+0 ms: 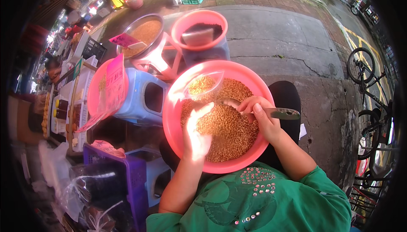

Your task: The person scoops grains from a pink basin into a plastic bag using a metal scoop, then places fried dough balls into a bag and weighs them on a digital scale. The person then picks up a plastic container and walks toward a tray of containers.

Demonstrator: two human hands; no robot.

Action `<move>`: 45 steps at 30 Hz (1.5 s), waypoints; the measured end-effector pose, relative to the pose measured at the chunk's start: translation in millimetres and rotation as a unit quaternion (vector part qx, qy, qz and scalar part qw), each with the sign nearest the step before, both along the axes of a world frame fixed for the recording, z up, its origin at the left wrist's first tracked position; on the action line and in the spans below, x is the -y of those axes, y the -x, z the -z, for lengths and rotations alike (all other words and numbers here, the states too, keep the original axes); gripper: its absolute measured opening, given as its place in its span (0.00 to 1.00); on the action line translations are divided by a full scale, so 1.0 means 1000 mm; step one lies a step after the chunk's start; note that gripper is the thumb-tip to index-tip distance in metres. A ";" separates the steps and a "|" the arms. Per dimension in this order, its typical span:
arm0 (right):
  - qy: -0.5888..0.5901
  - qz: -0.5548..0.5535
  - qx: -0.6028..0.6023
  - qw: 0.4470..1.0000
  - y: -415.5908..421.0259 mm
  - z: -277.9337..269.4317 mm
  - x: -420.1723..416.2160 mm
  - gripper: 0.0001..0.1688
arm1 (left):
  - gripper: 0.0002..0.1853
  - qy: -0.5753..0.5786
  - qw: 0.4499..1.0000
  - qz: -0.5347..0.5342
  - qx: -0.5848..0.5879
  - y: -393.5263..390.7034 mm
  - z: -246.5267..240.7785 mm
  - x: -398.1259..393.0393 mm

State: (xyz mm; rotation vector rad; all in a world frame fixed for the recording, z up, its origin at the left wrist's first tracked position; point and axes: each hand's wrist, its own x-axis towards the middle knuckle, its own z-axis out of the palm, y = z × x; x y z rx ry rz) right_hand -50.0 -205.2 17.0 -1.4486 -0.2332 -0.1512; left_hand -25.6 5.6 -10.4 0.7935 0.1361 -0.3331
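Note:
A pink plastic basin (264,82) full of small brown grains or beans (229,151) rests at my lap. My right hand (262,117) grips the flat handle of a metal ladle (284,113), whose bowl lies among the grains. Against the left side of a raised, blurred mound of grains (219,119), my left hand (195,136) is cupped and holds some of them; the mound hides its fingers, and bright sun washes it out. How much of the mound sits in the ladle is unclear. A clear plastic bag (206,85) lies on the grains at the basin's far side.
Left of the basin, a blue plastic stool (136,95) bears a pink basin (95,87) with a pink written sign (115,84). Beyond stand a metal bowl (148,30) of brown grain and a pink tub (200,14) of dark contents. A purple crate (136,174) stands near left; bicycles (365,73) right.

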 end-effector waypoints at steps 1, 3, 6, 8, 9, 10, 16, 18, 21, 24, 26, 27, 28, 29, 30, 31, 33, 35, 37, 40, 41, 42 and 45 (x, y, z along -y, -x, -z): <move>0.060 0.012 0.048 0.997 -0.001 -0.003 0.002 0.15 | 0.21 -0.028 0.999 -0.002 0.031 0.001 0.001 -0.003; 0.179 0.037 0.143 0.973 -0.009 -0.011 0.011 0.12 | 0.20 -0.091 0.992 -0.033 0.079 0.001 0.003 -0.013; 0.279 0.120 0.131 0.944 -0.023 -0.018 0.023 0.06 | 0.19 -0.177 0.980 -0.081 0.037 -0.005 0.002 -0.027; 0.329 0.154 0.111 0.925 -0.030 -0.016 0.034 0.06 | 0.21 -0.254 0.966 -0.046 0.024 -0.019 0.005 -0.035; 0.346 0.144 0.107 0.921 -0.035 -0.016 0.033 0.06 | 0.23 -0.283 0.958 -0.029 0.025 -0.025 0.013 -0.042; 0.363 0.131 0.104 0.916 -0.040 -0.016 0.031 0.07 | 0.25 -0.311 0.950 -0.013 0.025 -0.031 0.026 -0.050; 0.367 -0.020 0.072 0.927 -0.048 0.020 0.015 0.16 | 0.34 -0.375 0.924 0.070 -0.035 -0.027 0.031 -0.039; 0.369 -0.050 0.114 0.921 -0.044 0.017 0.008 0.17 | 0.36 -0.327 0.934 0.134 -0.061 -0.026 0.023 -0.042; 0.332 -0.104 0.130 0.928 -0.033 0.013 -0.002 0.14 | 0.34 -0.299 0.934 0.179 -0.079 -0.023 0.015 -0.043; 0.319 -0.152 0.116 0.928 -0.021 -0.006 -0.002 0.12 | 0.28 -0.264 0.942 0.195 -0.069 -0.018 0.011 -0.045; 0.302 -0.110 0.139 0.937 -0.016 -0.018 0.008 0.11 | 0.26 -0.316 0.919 0.234 -0.009 -0.012 0.001 -0.047; 0.294 -0.092 0.152 0.939 -0.015 -0.022 0.013 0.11 | 0.25 -0.340 0.906 0.250 0.020 -0.008 -0.008 -0.048; 0.289 -0.056 0.158 0.943 -0.014 -0.026 0.019 0.10 | 0.24 -0.348 0.898 0.260 0.067 -0.004 -0.012 -0.050; 0.317 -0.017 0.143 0.937 -0.012 -0.031 0.027 0.08 | 0.25 -0.413 0.875 0.227 0.112 -0.002 -0.008 -0.051; 0.310 0.023 0.115 0.943 -0.011 -0.031 0.033 0.07 | 0.26 -0.474 0.845 0.191 0.156 0.001 -0.004 -0.053; 0.301 0.063 0.088 0.947 -0.011 -0.031 0.038 0.06 | 0.27 -0.534 0.808 0.151 0.199 0.004 0.001 -0.057; 0.326 0.102 0.018 0.940 -0.013 -0.023 0.039 0.06 | 0.31 -0.563 0.789 0.151 0.194 0.003 0.015 -0.061; 0.366 0.109 -0.047 0.923 -0.011 -0.018 0.033 0.08 | 0.34 -0.612 0.741 0.190 0.200 0.003 0.008 -0.048; 0.416 0.071 0.004 0.906 -0.008 -0.009 0.016 0.10 | 0.39 -0.594 0.749 0.227 0.185 0.009 0.007 -0.029; 0.397 0.018 0.034 0.917 -0.004 -0.006 -0.003 0.09 | 0.40 -0.567 0.757 0.234 0.225 0.021 0.011 -0.006; 0.373 0.011 0.031 0.927 -0.004 -0.009 -0.004 0.09 | 0.40 -0.536 0.781 0.233 0.221 0.023 0.011 -0.002; 0.349 0.003 0.028 0.937 -0.004 -0.011 -0.004 0.09 | 0.40 -0.488 0.811 0.231 0.226 0.025 0.010 0.000; 0.255 -0.011 0.011 0.967 -0.002 -0.022 -0.001 0.07 | 0.40 -0.404 0.859 0.228 0.216 0.027 -0.007 0.000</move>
